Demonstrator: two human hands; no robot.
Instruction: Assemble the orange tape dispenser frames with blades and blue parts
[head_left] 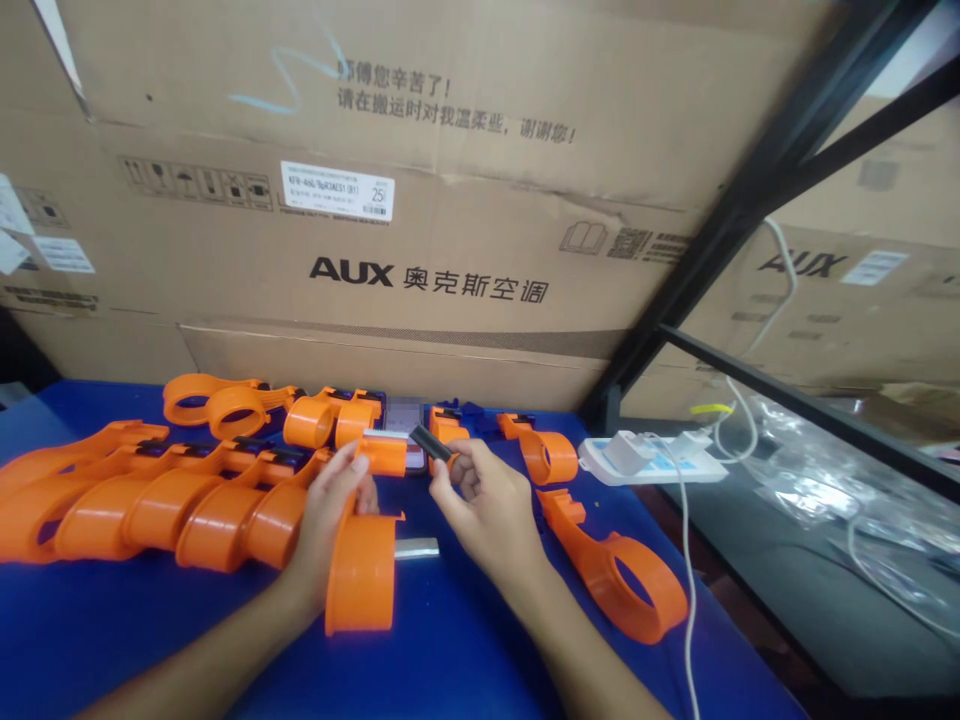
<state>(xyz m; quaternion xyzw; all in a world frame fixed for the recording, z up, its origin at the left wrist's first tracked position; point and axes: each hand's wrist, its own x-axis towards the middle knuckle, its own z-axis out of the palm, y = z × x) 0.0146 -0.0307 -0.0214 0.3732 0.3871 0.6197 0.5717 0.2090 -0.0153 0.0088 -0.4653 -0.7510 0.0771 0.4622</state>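
Note:
My left hand (330,500) is closed around an orange plastic tape dispenser (361,580), its round hub hanging low and its head (382,455) pointing right. A pale toothed strip runs along the top of that head. Between the fingers of my right hand (484,490) is a short black bar (431,443), tilted, with its tip close to the dispenser's head; I cannot tell whether they touch. Just right of the hub a flat metal strip (417,548) shows, partly hidden behind it.
More orange dispensers (217,515) stand in rows on the blue table (420,670) at the left, several with black parts fitted. Another dispenser (630,590) lies at right, near a white power strip (652,460) and cable. Behind stands a large cardboard box (450,220).

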